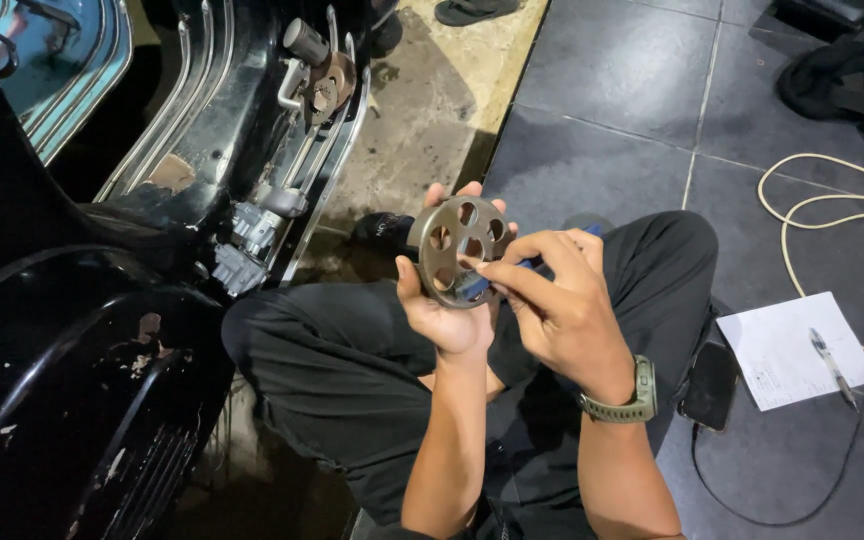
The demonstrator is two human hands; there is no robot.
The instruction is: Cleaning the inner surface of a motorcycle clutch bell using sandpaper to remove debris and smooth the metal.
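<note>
Left hand (449, 318) clamps round, holed grey metal disc (460, 250); right hand (555, 300) pinches seemingly blue tool (476, 284), which could slip and scratch.

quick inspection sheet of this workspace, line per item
surface: dark grey tiled floor, the person's lap above it
job's things: round metal disc with holes; blue tool laid against it
clutter: paper sheet with pen, black phone, dark cloth
grippers: left hand holds the disc; right hand grips the blue tool
cables: cream cord looped on the tiles; thin black cable by the phone
surroundings: black scooter body
</note>
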